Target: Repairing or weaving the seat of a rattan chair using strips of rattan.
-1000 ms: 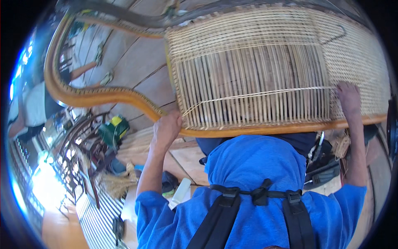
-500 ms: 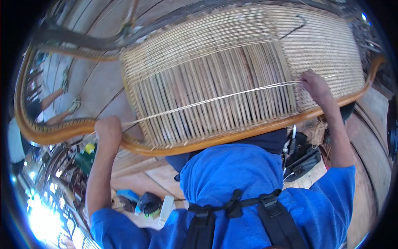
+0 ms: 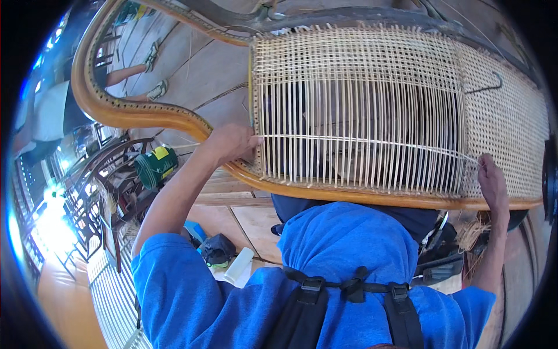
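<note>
We weave a cane strand crosswise through the upright canes of the chair panel. The strand lies about midway down the open section, running from the left edge to the finished weave on the right. Our left hand has its grip pinched shut on the strand's left end, beside the wooden frame. Our right hand rests at the strand's right end; we cannot tell whether its grip is closed. We judge that the strand needs even tension, level with neighbouring rows, and no twist before we seat it.
</note>
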`<state>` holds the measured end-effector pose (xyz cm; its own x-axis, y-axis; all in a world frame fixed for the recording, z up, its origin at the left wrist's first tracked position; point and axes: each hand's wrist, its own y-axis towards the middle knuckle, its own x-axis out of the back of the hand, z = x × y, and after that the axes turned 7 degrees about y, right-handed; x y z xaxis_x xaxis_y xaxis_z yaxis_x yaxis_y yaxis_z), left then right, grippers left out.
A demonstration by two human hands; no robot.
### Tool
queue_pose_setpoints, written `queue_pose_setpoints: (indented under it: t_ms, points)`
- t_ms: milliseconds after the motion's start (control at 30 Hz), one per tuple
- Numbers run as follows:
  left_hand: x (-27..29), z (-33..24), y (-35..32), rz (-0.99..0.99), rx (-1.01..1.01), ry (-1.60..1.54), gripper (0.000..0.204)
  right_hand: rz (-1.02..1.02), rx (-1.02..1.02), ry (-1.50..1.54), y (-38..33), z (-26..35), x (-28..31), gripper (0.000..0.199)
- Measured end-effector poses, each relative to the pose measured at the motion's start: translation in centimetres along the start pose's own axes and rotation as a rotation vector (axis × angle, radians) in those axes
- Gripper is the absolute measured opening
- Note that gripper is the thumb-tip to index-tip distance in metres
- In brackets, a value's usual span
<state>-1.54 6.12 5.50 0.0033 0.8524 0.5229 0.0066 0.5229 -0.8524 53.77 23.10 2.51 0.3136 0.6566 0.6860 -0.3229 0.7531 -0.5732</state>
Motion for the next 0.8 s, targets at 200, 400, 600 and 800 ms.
queue_pose_setpoints:
  t_ms: [200, 400, 600, 800]
  points:
    - [2.0, 1.9, -0.5, 0.051, 0.174, 0.51, 0.018, 0.117, -0.015, 0.1, 1.4, -1.7, -1.3, 0.019]
    - [0.8, 0.2, -0.3, 0.09, 0.056, 0.564, 0.018, 0.231, -0.144, 0.097, -0.1, -3.2, 1.4, 0.021]
    - [3.9, -5.8, -2.0, 0.206, 0.178, 0.57, 0.026, 0.116, -0.15, -0.121, -1.5, -6.3, 4.4, 0.019]
    - [7.3, -7.4, -3.2, -0.283, 0.161, 0.387, 0.038, -0.398, -0.12, 0.025, -7.2, -10.7, 6.8, 0.03]
